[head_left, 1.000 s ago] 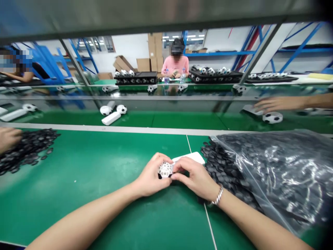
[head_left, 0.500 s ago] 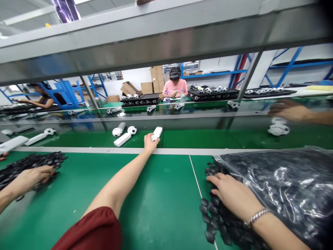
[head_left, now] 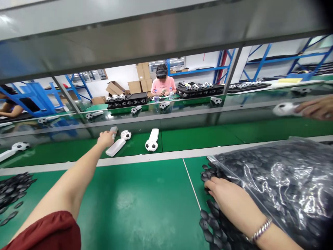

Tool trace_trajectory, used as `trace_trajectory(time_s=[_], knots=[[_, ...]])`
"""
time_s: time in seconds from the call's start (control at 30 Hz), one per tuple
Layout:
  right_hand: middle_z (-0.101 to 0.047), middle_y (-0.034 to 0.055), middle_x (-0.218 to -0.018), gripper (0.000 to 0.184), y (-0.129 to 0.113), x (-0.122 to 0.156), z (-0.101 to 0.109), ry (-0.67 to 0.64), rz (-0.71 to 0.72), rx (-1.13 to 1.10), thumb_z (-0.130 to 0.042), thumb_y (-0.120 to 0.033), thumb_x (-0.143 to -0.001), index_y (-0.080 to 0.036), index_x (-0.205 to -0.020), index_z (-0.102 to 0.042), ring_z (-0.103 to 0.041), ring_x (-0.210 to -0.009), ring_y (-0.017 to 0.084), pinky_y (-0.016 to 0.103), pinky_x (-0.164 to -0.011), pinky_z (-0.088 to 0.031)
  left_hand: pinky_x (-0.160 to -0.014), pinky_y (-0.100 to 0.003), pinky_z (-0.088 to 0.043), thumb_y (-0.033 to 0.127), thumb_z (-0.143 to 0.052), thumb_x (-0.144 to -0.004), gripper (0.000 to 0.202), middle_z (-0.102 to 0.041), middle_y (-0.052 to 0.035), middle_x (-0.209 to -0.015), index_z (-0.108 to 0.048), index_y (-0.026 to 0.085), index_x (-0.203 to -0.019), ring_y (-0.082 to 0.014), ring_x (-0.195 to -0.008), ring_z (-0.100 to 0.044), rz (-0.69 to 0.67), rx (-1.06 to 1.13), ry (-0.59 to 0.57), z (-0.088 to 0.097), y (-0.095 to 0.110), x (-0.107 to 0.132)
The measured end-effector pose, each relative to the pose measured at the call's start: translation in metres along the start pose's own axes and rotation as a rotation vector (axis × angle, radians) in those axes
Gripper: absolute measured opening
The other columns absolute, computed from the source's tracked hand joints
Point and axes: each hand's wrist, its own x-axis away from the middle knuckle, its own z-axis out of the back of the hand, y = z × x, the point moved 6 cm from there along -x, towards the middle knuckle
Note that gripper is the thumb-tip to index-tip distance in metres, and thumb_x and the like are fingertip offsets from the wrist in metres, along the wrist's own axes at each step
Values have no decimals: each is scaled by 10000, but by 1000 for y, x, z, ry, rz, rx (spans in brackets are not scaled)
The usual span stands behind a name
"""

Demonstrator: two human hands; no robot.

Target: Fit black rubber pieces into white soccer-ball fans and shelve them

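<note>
A white plastic handle with a small football-patterned ball head lies on the green conveyor belt beyond the grey dividing strip, and it is touched at its far end by the left hand, whose fingers are curled loosely around that end; whether they are fully closed on it cannot be told. The piece is judged light, stiff and smooth, so it would best be taken along the long handle rather than by the round head, which may roll or slip. Just beside it lie a loose black-and-white ball and a second handled ball. The right hand rests flat, fingers together and slightly bent, on the heap of small black hexagonal plastic pieces that spill from a clear plastic bag on the green work mat; these look thin, slippery and easily scattered. Another person's hand holds a white ball piece at the far right.
</note>
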Motion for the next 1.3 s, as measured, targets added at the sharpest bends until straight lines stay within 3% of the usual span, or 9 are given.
trace_trajectory(time_s=[0.23, 0.43, 0.6, 0.73, 0.87, 0.97, 1.1, 1.2, 1.3], knots=[[-634, 49, -784, 422, 2, -1, 2, -21, -26, 18, -400, 66, -695, -208, -923, -626, -609, -741, 189, 284, -638, -428, -857, -452, -433, 289, -510, -850, 323, -486, -95, -1195, -489, 153, -1141, -232, -1044, -503, -40, -143, -145, -30, 7, -12], [-613, 36, -738, 305, -1, -2, 6, -52, -8, -13, -426, 12, -735, -209, -816, -621, -596, -705, 175, 266, -590, -380, -796, -399, -453, 303, -559, -781, 402, -557, -106, -1091, -501, 158, -1152, -249, -946, -554, -70, -94, -207, 1, 19, 23], [-606, 32, -717, 169, -7, -2, 11, -32, 30, -25, -442, -67, -794, -175, -806, -571, -576, -652, 147, 252, -560, -350, -614, -250, -488, 414, -365, -826, 437, -616, -18, -991, -414, 236, -1223, -169, -766, -603, -101, 55, -311, 53, 17, 104], [-599, 39, -745, 113, -8, -3, 9, -54, 43, -75, -471, -139, -818, -173, -778, -572, -562, -682, 145, 247, -581, -363, -709, -342, -477, 462, -436, -750, 444, -585, -16, -961, -491, 263, -1143, -207, -775, -581, -281, -89, -205, 81, 42, 190], [-591, 45, -816, 70, -15, -5, 14, 4, 83, -261, -538, -158, -783, -168, -734, -587, -535, -817, 165, 260, -681, -399, -752, -366, -472, 502, -432, -740, 449, -521, -36, -1051, -489, 301, -1138, -228, -834, -569, -450, -123, -211, 69, 83, 270], [-599, 16, -752, 55, -22, -5, 18, -7, 96, -476, -531, -140, -782, -160, -761, -578, -534, -706, 125, 246, -651, -415, -686, -382, -485, 515, -444, -730, 474, -505, -82, -1090, -511, 273, -1132, -253, -819, -571, -482, -122, -251, 49, 105, 303], [-624, 9, -774, 83, -38, -1, 23, -10, 165, -661, -524, -120, -782, -158, -804, -595, -542, -691, 102, 230, -648, -423, -811, -401, -447, 412, -579, -676, 611, -464, -82, -1240, -421, 299, -1255, -295, -1027, -505, -663, 39, -385, 31, 118, 308], [-629, 15, -802, 103, -46, 2, 25, 10, 222, -728, -519, -138, -793, -163, -827, -614, -549, -721, 103, 237, -668, -430, -985, -484, -266, 346, -643, -636, 649, -441, -25, -1315, -423, 352, -1246, -319, -1228, -327, -781, 94, -420, 29, 119, 295], [-627, 16, -796, 86, -50, 5, 28, 28, 264, -776, -534, -161, -793, -167, -814, -618, -551, -728, 108, 243, -674, -433, -1044, -506, -103, 415, -629, -662, 575, -543, -27, -1210, -465, 315, -1204, -279, -1175, -420, -806, 115, -454, 22, 127, 285]])
